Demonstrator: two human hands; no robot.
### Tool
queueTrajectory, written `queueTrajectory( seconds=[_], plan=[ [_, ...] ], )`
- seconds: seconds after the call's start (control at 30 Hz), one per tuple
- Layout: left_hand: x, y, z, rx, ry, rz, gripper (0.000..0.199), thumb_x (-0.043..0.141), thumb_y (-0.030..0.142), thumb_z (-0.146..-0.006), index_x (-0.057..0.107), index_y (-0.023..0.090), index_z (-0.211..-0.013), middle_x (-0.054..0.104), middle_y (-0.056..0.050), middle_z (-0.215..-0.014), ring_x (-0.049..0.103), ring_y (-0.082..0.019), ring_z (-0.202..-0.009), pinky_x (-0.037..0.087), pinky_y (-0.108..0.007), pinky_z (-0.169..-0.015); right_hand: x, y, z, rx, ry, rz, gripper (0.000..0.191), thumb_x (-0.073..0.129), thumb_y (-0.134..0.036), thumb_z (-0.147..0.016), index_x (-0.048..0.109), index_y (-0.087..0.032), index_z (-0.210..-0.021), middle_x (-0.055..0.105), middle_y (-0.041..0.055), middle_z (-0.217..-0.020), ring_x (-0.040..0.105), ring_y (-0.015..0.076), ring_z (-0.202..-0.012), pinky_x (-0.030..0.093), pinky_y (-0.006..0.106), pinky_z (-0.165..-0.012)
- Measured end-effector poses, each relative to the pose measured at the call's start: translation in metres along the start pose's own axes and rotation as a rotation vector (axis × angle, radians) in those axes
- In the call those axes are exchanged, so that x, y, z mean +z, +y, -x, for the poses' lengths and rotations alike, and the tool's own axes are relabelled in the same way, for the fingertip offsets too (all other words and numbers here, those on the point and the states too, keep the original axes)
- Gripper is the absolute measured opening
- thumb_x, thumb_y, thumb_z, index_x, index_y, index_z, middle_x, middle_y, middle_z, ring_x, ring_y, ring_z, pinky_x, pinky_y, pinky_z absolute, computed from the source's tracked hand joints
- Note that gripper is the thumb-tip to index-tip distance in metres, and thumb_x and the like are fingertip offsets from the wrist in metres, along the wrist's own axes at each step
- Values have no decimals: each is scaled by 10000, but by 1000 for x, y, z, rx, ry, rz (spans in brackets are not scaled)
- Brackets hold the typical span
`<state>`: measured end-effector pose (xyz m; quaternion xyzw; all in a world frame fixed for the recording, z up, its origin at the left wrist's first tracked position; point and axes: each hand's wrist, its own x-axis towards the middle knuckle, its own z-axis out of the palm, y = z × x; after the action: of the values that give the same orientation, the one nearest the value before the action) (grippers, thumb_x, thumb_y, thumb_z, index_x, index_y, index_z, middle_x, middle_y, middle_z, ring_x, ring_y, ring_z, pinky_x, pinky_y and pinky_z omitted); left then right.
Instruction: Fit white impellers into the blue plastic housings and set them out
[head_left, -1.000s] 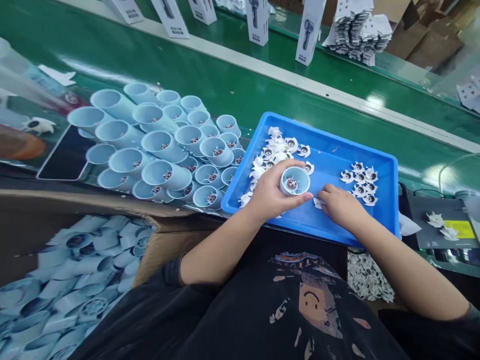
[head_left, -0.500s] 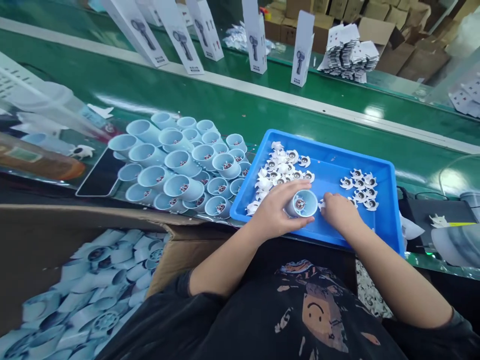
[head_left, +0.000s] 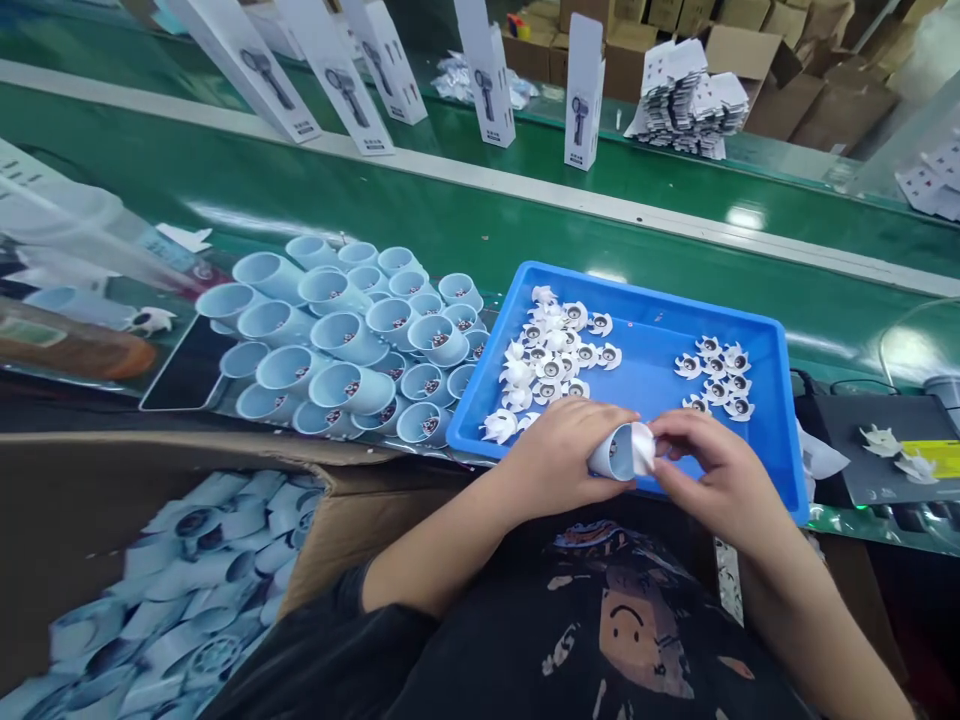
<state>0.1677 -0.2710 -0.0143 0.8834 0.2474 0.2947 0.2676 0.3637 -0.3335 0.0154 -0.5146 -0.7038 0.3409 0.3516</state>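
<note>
My left hand point(head_left: 559, 455) is wrapped round a light blue tube point(head_left: 613, 456), tilted so that its mouth faces right. A white fan impeller point(head_left: 643, 447) is pinched between the thumb and fingers of my right hand point(head_left: 705, 465), right at the tube's mouth. Whether it touches the rim I cannot tell. Below both hands lies the near edge of a blue tray point(head_left: 652, 350). Loose white impellers point(head_left: 551, 365) crowd the tray's left side, and a smaller group of impellers point(head_left: 716, 375) sits at its right.
Many blue tubes point(head_left: 349, 335) with small parts inside stand stacked left of the tray. A cardboard box point(head_left: 337, 530) full of tubes is at lower left. A phone point(head_left: 187, 365) lies beside the stack. Printed white boxes point(head_left: 487, 85) stand along the far ledge.
My right hand has lifted an impeller from the tray and brought it to the tube's mouth. My left hand has turned the tube to the right and lowered it slightly.
</note>
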Motion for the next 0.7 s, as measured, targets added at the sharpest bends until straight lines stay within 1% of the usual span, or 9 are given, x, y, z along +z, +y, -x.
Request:
queueTrajectory(
  seconds=[0.07, 0.13, 0.23, 0.37, 0.47, 0.5, 0.6, 0.63, 0.7],
  plan=[
    [4, 3, -1, 23, 21, -34, 369, 616, 391, -835, 554, 180, -1131, 701, -99, -1070, 661, -258, -990, 493, -434, -899, 4, -10, 0, -95, 44, 241, 168, 568, -215, -896, 635, -214, -1050, 540, 65, -1011, 555, 201, -896, 500, 335, -775],
    [8, 6, 0, 64, 61, -50, 296, 550, 349, -872, 552, 167, -1105, 703, -101, -1043, 665, -246, -974, 505, -419, -883, 8, -16, -2, -165, 60, 423, 145, 556, -176, -901, 652, -193, -1009, 513, 69, -983, 536, 204, -859, 490, 335, -729],
    [11, 10, 2, 107, 141, -81, 264, 501, 277, -885, 537, 159, -1118, 700, -102, -1044, 661, -232, -980, 515, -396, -883, 13, -17, -5, -182, 63, 439, 104, 546, -170, -921, 648, -165, -898, 484, 63, -920, 516, 199, -813, 459, 328, -687],
    [10, 8, 3, 115, 208, -125, 302, 527, 282, -892, 527, 171, -1172, 704, -102, -1072, 663, -227, -999, 504, -396, -923, 10, -13, -3, -184, 76, 449, 215, 487, -293, -1003, 671, -181, -991, 485, 79, -973, 503, 219, -850, 432, 366, -720],
    [9, 2, 2, 68, 186, -96, 392, 590, 406, -881, 536, 177, -1195, 704, -112, -1103, 662, -243, -1023, 481, -431, -961, 5, -15, 2, -220, 133, 427, 307, 478, -356, -1024, 672, -196, -847, 476, 61, -911, 482, 200, -787, 396, 349, -678],
    [9, 0, 1, 51, 172, -80, 439, 615, 450, -864, 538, 181, -1202, 703, -112, -1113, 662, -248, -1026, 470, -444, -975, 4, -15, 3, -243, 157, 422, 313, 482, -375, -1023, 668, -196, -847, 478, 67, -924, 487, 210, -811, 398, 357, -686],
    [7, -1, -1, 37, 129, -38, 554, 663, 518, -816, 526, 193, -1243, 678, -119, -1180, 643, -257, -1067, 435, -472, -1016, 1, -13, 13, -296, 141, 495, 327, 435, -444, -1033, 625, -191, -1116, 466, 127, -1181, 478, 301, -1052, 418, 454, -814],
    [4, -1, -3, 39, 103, -33, 585, 679, 528, -800, 523, 196, -1255, 656, -125, -1220, 624, -263, -1103, 427, -477, -1026, -2, -12, 19, -312, 133, 526, 323, 433, -442, -1035, 598, -195, -1162, 446, 132, -1248, 462, 319, -1106, 408, 481, -854],
    [-8, 1, -10, 6, 52, -54, 631, 731, 545, -739, 549, 205, -1239, 608, -135, -1276, 576, -282, -1165, 432, -474, -1022, -11, -6, 33, -324, 175, 537, 204, 471, -366, -1033, 598, -220, -1099, 469, 101, -1245, 482, 296, -1108, 407, 472, -890]
  ],
)
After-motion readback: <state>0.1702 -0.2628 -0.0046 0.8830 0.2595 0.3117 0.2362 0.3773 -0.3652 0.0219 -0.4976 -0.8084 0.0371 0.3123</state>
